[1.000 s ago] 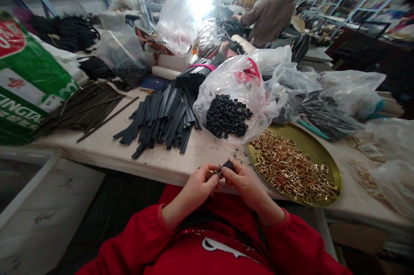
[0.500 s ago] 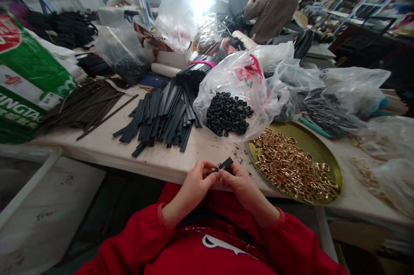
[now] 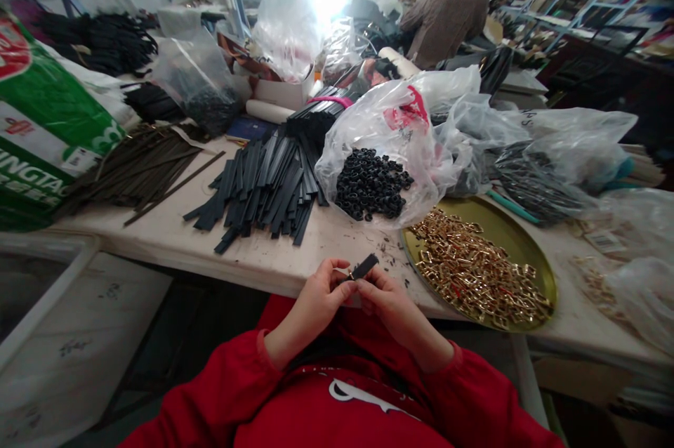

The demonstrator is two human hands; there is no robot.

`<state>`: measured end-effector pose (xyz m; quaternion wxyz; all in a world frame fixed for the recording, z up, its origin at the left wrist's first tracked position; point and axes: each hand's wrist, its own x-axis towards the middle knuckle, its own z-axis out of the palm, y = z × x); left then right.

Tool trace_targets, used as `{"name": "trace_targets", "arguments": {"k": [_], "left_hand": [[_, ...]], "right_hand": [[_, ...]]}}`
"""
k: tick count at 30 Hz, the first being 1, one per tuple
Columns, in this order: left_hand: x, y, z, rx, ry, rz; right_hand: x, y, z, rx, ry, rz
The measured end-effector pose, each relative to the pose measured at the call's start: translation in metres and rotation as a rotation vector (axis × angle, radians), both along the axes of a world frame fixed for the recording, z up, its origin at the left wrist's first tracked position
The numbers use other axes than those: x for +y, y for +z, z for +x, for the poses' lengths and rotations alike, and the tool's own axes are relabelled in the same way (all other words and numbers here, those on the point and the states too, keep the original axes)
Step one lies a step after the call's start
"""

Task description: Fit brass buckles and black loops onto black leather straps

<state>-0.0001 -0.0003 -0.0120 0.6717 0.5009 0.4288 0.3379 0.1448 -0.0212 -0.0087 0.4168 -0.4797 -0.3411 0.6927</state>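
Note:
Close to the table's front edge, a short black strap [image 3: 365,266] is pinched between both my hands. A small gold glint shows on it beside the left fingers, likely a buckle partly hidden by them. My left hand [image 3: 327,288] is closed on the strap's lower left end. With thumb and fingers, my right hand [image 3: 383,291] grips it from the right side. Behind my hands lies a pile of black straps [image 3: 263,185]. A clear plastic bag [image 3: 363,125] holds small black loops [image 3: 371,185]. Gold buckles [image 3: 474,269] are heaped on a round gold tray [image 3: 542,251] to the right.
Brown strips [image 3: 142,167] and a green printed sack [image 3: 47,132] sit at the left. More plastic bags [image 3: 573,146] and a teal tool [image 3: 513,207] lie beyond the tray. Another person [image 3: 447,16] stands at the back. Small black scraps dot the table [image 3: 295,265].
The black strap has turned slightly between my fingers, and more of its flat face shows. My right fingers have shifted a little lower along it. Behind, the other person has moved slightly.

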Motion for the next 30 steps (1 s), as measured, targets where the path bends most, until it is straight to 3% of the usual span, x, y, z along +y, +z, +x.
{"name": "trace_targets", "arguments": {"k": [5,10,18,24,30], "left_hand": [[0.0,-0.002,-0.002,-0.013,-0.021,0.0],[0.0,0.0,-0.001,-0.031,-0.036,-0.039],[0.001,0.005,0.005,-0.025,0.014,-0.059],[0.001,0.005,0.006,0.028,0.004,-0.013],[0.0,0.006,0.005,0.078,-0.011,0.072]], "right_hand": [[0.004,0.005,-0.001,-0.216,-0.004,0.071],[0.005,0.001,0.003,-0.298,0.012,0.135],[0.002,-0.003,0.002,-0.503,-0.092,0.351],[0.004,0.003,0.003,-0.355,-0.058,0.254],[0.007,0.002,0.005,-0.408,-0.033,0.219]]}}
